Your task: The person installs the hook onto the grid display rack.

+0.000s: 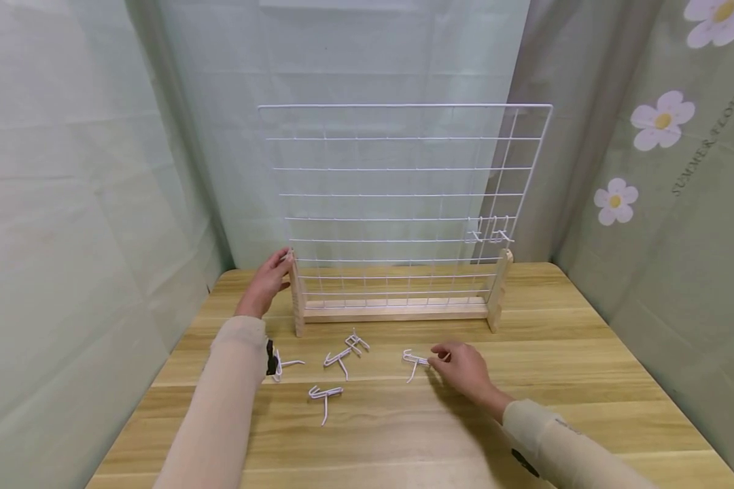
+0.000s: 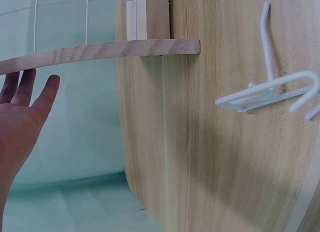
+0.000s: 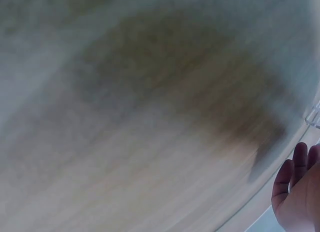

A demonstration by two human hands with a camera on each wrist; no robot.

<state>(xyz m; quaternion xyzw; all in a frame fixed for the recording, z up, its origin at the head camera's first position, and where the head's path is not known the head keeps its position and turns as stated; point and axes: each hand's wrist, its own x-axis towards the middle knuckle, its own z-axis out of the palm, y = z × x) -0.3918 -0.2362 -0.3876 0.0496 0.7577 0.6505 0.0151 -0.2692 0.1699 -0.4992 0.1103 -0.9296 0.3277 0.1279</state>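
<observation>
A white wire grid panel (image 1: 404, 105) stands upright in a wooden base (image 1: 394, 313) with a post at each end. My left hand (image 1: 266, 282) touches the upper part of the left post (image 2: 125, 49) with extended fingers, from its outer side. At the front right, my right hand (image 1: 463, 370) is low over the table, fingers loosely bent, fingertips right at the end of a white wire hook (image 1: 417, 359). In the right wrist view its fingers are spread, with the hook just beyond them. Two more hooks (image 1: 501, 236) hang on the grid's lower right.
Several loose white hooks (image 1: 325, 392) lie on the wooden table (image 1: 404, 445) in front of the base, one hook (image 2: 267, 94) close to the left wrist. Pale curtains (image 1: 85, 204) surround the table at the back and sides.
</observation>
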